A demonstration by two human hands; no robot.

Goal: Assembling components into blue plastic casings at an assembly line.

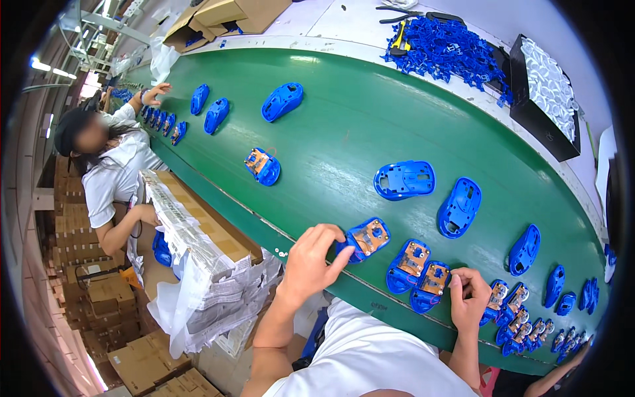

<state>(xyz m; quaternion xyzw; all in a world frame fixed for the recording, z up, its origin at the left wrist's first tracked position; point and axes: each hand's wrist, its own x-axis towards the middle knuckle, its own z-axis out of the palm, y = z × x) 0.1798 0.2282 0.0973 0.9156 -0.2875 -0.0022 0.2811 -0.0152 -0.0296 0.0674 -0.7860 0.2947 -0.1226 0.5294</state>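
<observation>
My left hand [312, 259] pinches the near left end of a blue computer mouse base [366, 241] with a brown circuit board in it. The base rests on a green conveyor belt [331, 126]. To its right, two more mouse bases with boards, one at the left [408, 266] and one at the right [430, 287], lie side by side. My right hand [470, 296] has curled fingers, with the thumb and fingertips at the right edge of the nearer one. Beyond them lie two blue mouse shells, one wide [405, 180] and one upright [460, 207].
Many board-filled mouse bases [519, 321] cluster right of my right hand. Far back are a pile of small blue parts [436, 53] and a black box of clear pieces [546, 92]. A paper-wrapped carton [205, 264] stands left; a co-worker [112, 165] sits beyond it.
</observation>
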